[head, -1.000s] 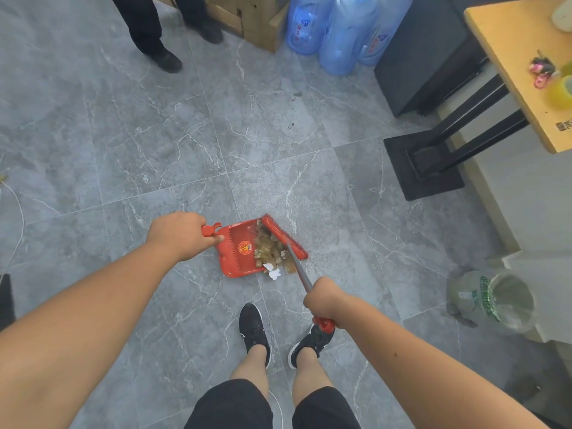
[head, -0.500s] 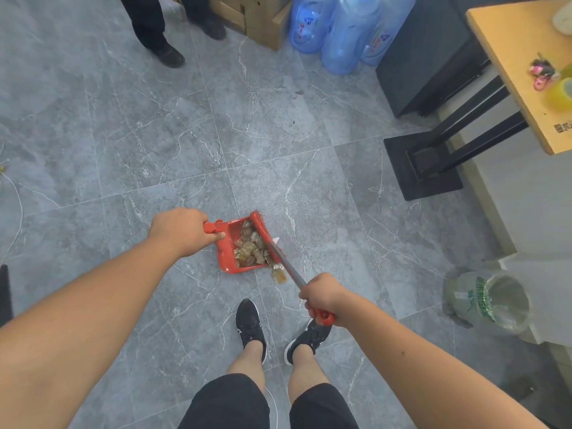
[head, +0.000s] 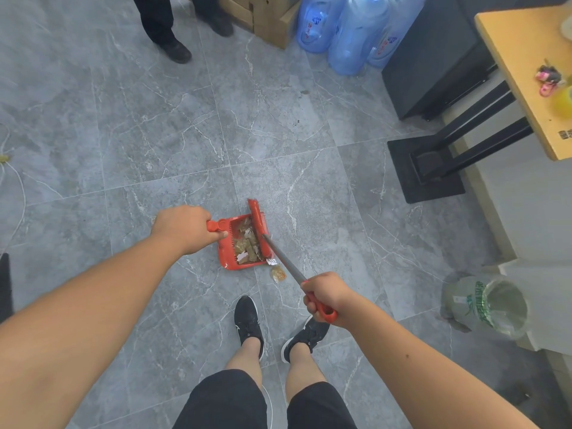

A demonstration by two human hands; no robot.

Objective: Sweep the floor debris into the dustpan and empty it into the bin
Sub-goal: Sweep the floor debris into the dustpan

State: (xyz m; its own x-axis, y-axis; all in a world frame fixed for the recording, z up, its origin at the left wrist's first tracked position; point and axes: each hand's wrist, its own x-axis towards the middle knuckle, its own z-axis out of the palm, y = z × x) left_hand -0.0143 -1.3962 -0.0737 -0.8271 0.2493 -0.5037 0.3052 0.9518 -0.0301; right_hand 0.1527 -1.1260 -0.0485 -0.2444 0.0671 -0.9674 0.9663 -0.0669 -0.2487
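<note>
Fingers (head: 220,234) grip broom (head: 259,230), dustpan (head: 227,252) holding debris (head: 246,247).

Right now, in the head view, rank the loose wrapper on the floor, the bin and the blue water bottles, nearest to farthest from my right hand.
1. Loose wrapper: on the floor just left of the right hand.
2. Bin: off to its right.
3. Blue water bottles: far ahead.
</note>
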